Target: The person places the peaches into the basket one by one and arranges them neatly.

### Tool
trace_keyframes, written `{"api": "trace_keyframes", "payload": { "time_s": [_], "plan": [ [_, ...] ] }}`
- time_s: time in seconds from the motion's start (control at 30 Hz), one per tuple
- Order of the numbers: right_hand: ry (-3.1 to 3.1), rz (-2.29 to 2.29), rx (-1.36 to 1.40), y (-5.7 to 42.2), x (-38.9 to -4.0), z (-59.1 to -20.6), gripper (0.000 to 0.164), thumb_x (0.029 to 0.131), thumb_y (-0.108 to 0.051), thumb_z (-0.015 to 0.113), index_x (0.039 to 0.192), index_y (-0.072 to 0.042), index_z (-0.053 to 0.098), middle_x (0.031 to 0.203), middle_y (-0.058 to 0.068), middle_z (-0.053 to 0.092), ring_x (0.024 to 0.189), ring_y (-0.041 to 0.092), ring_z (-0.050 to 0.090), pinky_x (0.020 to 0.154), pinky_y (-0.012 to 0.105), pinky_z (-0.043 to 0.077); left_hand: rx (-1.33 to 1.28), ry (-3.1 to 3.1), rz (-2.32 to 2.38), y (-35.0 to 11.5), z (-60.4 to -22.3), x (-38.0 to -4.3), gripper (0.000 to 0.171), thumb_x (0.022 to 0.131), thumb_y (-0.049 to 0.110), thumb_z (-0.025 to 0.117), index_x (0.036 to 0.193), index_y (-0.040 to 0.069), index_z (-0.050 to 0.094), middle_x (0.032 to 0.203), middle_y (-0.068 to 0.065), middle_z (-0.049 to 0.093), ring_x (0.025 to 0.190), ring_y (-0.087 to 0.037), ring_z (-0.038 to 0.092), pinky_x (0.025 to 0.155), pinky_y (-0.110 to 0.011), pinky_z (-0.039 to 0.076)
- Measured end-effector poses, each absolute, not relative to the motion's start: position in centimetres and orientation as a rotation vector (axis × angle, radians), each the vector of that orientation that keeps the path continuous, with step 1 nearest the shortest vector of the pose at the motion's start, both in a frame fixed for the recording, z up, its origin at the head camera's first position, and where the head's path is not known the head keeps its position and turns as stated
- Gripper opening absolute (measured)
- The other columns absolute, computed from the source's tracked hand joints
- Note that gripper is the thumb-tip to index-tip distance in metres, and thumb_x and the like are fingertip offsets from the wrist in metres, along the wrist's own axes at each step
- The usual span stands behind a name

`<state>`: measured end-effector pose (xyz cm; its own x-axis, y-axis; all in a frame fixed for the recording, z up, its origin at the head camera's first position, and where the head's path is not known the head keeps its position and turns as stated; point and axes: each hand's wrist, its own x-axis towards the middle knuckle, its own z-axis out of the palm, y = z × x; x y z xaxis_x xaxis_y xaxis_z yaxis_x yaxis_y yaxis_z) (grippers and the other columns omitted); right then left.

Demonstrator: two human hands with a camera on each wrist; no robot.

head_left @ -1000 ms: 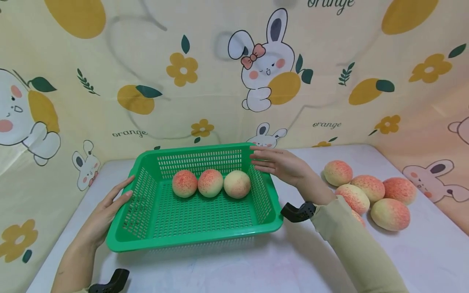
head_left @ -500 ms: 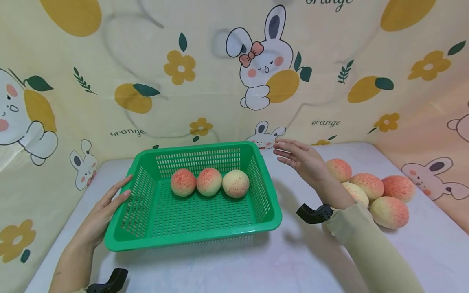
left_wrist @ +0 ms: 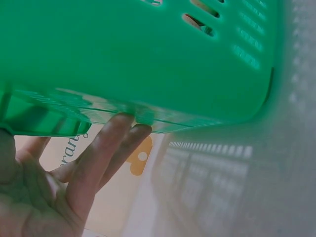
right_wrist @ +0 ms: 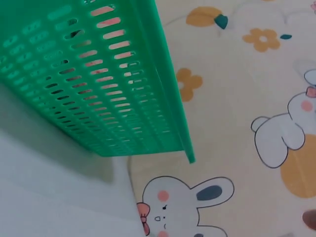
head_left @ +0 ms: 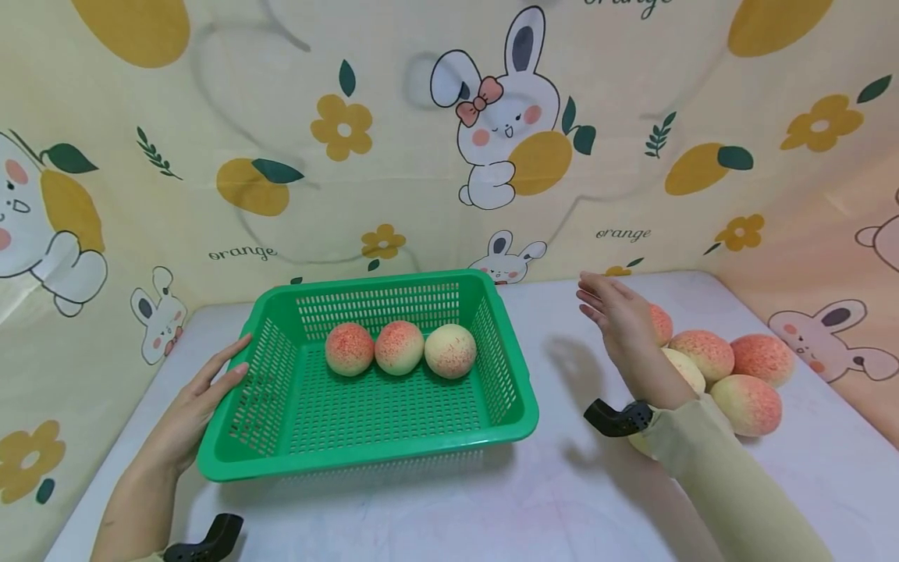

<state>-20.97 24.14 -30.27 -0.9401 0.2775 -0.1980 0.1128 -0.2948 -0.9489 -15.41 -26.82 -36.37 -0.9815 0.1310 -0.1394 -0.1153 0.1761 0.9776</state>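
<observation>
Over a white table (head_left: 337, 515), the left hand (head_left: 190, 417) clamps fingers on a green basket (head_left: 372, 453); the right hand (head_left: 623, 320), fingers close together, hovers near peaches (head_left: 747, 405).

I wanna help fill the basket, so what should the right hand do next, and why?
I'd probably lower the right hand onto a loose peach. That hand holds nothing and is right by the loose ones on the table, while the green basket has three peaches and bare space in front of them.
</observation>
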Motion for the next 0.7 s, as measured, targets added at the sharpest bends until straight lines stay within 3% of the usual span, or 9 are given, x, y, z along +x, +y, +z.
{"api": "trace_keyframes", "payload": {
  "time_s": [0.23,0.33,0.4,0.5,0.57,0.7],
  "plan": [
    [-1.642,2.341,-0.618,25.1,-21.3,-30.7,0.006,0.088,-0.017,0.07,0.085,-0.017,0.064,0.088,-0.009,0.061,0.091,0.009,0.053,0.072,0.016,0.047,0.017,2.238,1.911,-26.9,-36.4,-15.4,0.055,0.102,0.041,0.042,0.152,0.038,0.02,0.141,-0.018,0.026,0.086,-0.011,0.068,0.07,-0.037,0.059],
    [-1.68,2.229,-0.714,25.4,-21.4,-30.8,0.007,0.087,-0.019,0.071,0.082,-0.021,0.067,0.09,-0.012,0.059,0.093,0.008,0.05,0.081,0.019,0.044,0.02,2.228,1.915,-26.9,-36.4,-15.4,0.055,0.102,0.041,0.043,0.152,0.039,0.02,0.14,-0.017,0.027,0.087,-0.011,0.067,0.07,-0.037,0.059],
    [-1.752,2.147,-0.78,25.7,-21.4,-30.8,0.006,0.087,-0.023,0.07,0.093,-0.023,0.068,0.109,-0.006,0.061,0.111,0.011,0.049,0.097,0.021,0.039,0.023,2.23,1.915,-26.9,-36.4,-15.4,0.055,0.102,0.04,0.042,0.152,0.038,0.02,0.14,-0.016,0.026,0.087,-0.01,0.067,0.07,-0.037,0.059],
    [-1.805,2.087,-0.823,25.9,-21.3,-30.9,0.017,0.088,-0.025,0.068,0.104,-0.025,0.065,0.137,-0.004,0.049,0.134,0.012,0.034,0.115,0.025,0.022,0.025,2.234,1.918,-26.9,-36.4,-15.3,0.055,0.102,0.04,0.043,0.152,0.038,0.021,0.14,-0.016,0.027,0.087,-0.01,0.067,0.07,-0.037,0.059],
    [-1.814,2.077,-0.83,26.0,-21.3,-30.9,0.029,0.089,-0.023,0.066,0.117,-0.025,0.063,0.151,-0.007,0.036,0.143,0.009,0.021,0.119,0.026,0.015,0.027,2.235,1.921,-26.9,-36.4,-15.3,0.054,0.102,0.04,0.043,0.152,0.037,0.021,0.139,-0.015,0.028,0.087,-0.01,0.067,0.07,-0.036,0.059],
    [-1.857,2.014,-0.846,26.2,-21.5,-31.0,0.05,0.089,-0.02,0.064,0.137,-0.024,0.052,0.158,-0.008,0.022,0.145,0.009,0.015,0.118,0.025,0.016,0.039,2.226,1.933,-26.9,-36.5,-15.3,0.054,0.102,0.039,0.043,0.152,0.037,0.022,0.134,-0.011,0.032,0.086,-0.011,0.067,0.07,-0.036,0.059]
  ]
}}
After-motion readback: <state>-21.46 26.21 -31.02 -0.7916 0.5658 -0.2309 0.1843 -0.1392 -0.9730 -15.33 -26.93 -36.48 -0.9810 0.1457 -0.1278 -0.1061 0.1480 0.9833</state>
